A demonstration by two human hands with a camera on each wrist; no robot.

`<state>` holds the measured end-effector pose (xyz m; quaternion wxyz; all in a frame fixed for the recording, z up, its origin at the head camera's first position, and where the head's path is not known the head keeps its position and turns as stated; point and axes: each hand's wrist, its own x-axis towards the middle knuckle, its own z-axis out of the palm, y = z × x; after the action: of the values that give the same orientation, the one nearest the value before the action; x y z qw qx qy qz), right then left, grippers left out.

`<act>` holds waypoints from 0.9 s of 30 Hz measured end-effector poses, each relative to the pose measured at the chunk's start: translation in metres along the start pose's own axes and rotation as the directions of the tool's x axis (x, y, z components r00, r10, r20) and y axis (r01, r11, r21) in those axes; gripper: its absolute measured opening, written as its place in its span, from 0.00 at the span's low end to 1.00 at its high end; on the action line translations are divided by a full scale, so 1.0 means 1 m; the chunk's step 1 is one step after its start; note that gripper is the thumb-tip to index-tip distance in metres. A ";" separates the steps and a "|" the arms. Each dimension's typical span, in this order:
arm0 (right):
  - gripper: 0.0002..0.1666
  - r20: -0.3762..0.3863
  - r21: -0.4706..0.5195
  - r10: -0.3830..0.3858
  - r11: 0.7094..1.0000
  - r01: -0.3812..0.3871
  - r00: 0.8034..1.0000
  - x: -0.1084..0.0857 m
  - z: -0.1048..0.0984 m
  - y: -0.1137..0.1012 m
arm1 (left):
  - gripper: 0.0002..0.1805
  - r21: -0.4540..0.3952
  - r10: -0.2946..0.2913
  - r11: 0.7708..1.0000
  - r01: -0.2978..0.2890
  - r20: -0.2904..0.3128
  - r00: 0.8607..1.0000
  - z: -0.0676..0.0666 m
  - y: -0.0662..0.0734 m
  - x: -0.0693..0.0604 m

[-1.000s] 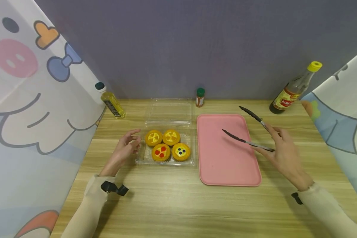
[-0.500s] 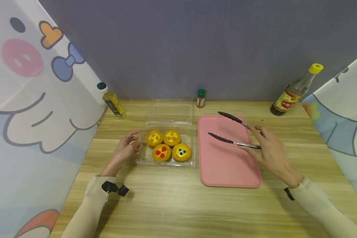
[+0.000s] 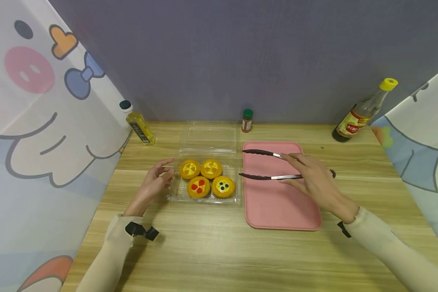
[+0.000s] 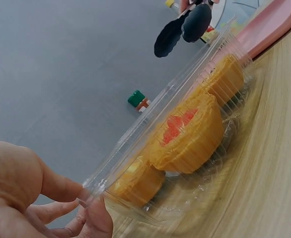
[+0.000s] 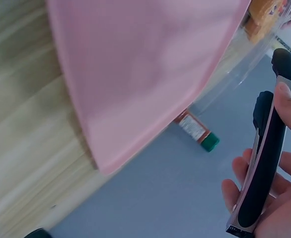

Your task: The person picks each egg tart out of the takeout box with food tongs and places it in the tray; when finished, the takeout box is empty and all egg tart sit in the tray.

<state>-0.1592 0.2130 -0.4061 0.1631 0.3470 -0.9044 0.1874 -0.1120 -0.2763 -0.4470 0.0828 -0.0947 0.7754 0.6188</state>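
Observation:
The right hand (image 3: 315,180) grips black-tipped metal tongs (image 3: 286,177) over the pink tray (image 3: 277,207); the two tong arms stand apart and their tips are by the tray's left edge. In the right wrist view the thumb and fingers lie around the tongs (image 5: 264,163). The left hand (image 3: 154,184) pinches the left edge of a clear plastic box (image 3: 175,190), seen in the left wrist view between thumb and fingers (image 4: 100,218). Inside the box are several tarts: one with red pieces (image 3: 198,187), one with dark blue dots (image 3: 223,187), and others with yellow wedges (image 3: 211,168).
The box's clear lid (image 3: 210,136) lies folded back behind it. A green-capped jar (image 3: 247,121) stands behind the tray, an oil bottle (image 3: 140,127) at the back left, and a yellow-capped bottle (image 3: 357,117) at the back right.
The right hand has moved left with the tongs, whose tips now reach the tray's left edge, nearer the box. The left hand has stayed at the box's edge.

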 end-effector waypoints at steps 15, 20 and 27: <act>0.41 0.177 -0.011 -0.095 0.995 0.098 0.980 0.033 -0.002 -0.024 | 0.29 0.011 0.007 1.000 -0.007 0.002 1.000 0.000 0.000 0.001; 0.39 0.242 -0.014 -0.150 0.987 0.158 0.959 0.046 -0.004 -0.032 | 0.30 0.005 0.009 1.000 -0.009 0.007 1.000 0.000 0.000 0.001; 0.40 0.314 -0.044 -0.195 0.975 0.220 0.929 0.064 -0.004 -0.044 | 0.29 0.003 0.006 1.000 -0.006 0.005 1.000 0.001 0.000 0.002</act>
<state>-0.1738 0.1484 -0.3658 0.0524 0.4590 -0.8835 0.0770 -0.1137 -0.2756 -0.4478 0.0830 -0.0907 0.7762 0.6183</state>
